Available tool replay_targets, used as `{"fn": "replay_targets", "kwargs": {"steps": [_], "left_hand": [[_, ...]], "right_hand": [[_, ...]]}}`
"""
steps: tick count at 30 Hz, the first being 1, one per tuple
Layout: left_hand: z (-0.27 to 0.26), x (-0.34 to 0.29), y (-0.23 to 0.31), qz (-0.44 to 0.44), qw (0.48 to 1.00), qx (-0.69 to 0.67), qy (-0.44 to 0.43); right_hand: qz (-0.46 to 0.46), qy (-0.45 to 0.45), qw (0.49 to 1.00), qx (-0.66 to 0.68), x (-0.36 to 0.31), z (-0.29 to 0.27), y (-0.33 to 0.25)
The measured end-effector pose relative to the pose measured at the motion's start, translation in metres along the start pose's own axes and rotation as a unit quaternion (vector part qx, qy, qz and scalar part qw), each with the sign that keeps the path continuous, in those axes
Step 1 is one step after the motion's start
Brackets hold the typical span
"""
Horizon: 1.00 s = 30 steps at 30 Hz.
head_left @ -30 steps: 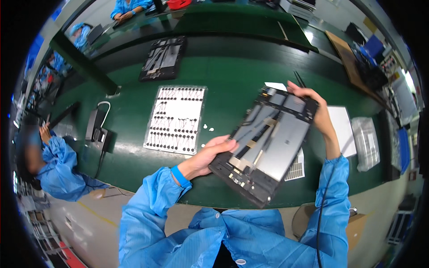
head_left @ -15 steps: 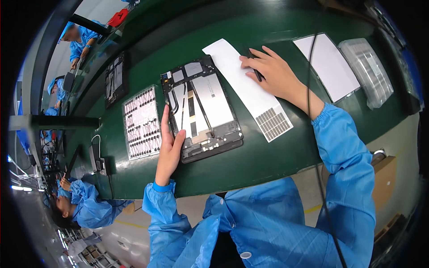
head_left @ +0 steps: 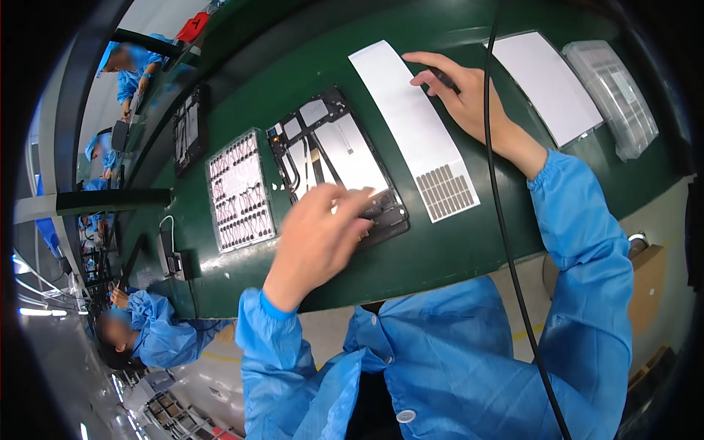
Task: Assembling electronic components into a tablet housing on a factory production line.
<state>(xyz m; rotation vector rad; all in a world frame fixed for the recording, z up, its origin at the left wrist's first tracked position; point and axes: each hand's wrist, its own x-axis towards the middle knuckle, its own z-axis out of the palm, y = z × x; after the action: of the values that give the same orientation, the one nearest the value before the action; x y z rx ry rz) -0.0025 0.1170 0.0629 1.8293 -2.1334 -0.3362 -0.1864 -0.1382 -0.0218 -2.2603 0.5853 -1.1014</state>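
An opened tablet [head_left: 352, 154] lies on the green bench, its silver batteries, dark frame and ribbon cables showing. Over its lower end is my left hand [head_left: 312, 235], blurred, fingers apart and nothing visible in them; it hides part of the tablet. To the right lies a long white sheet [head_left: 400, 95] with a block of small grey-brown rectangular stickers [head_left: 446, 192] at its near end. My right hand [head_left: 473, 103] is at the sheet's right edge, index finger stretched out, with a black pen-like tool [head_left: 443, 78] held in it.
Left of the tablet sits a clear tray [head_left: 242, 191] of small wired parts. Another opened tablet [head_left: 188, 132] lies farther left, near a small black device [head_left: 172, 257]. At right are a white-topped panel [head_left: 546, 88] and clear plastic trays [head_left: 612, 99]. A black cable [head_left: 499, 198] hangs across the view.
My left hand has let go of the tablet's left edge and moved right over its lower end. My right hand has moved up and right with the black tool, its fingers shifting.
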Motion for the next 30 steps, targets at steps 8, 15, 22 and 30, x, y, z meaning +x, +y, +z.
{"fn": "replay_targets", "kwargs": {"steps": [8, 15, 22, 30], "left_hand": [[0.052, 0.054, -0.004, 0.165, 0.982, 0.052, -0.081], [0.057, 0.054, -0.002, 0.090, 0.995, 0.025, -0.044], [0.056, 0.052, -0.002, 0.082, 0.995, 0.030, -0.047], [0.057, 0.053, -0.004, 0.090, 0.994, 0.035, -0.046]], "right_hand": [[0.190, -0.088, 0.939, 0.273, -0.026, -0.031, -0.002], [0.280, -0.179, 0.898, 0.290, -0.034, -0.050, -0.012], [0.273, -0.185, 0.902, 0.280, -0.034, -0.046, -0.014], [0.258, -0.209, 0.900, 0.281, -0.031, -0.045, -0.010]]}}
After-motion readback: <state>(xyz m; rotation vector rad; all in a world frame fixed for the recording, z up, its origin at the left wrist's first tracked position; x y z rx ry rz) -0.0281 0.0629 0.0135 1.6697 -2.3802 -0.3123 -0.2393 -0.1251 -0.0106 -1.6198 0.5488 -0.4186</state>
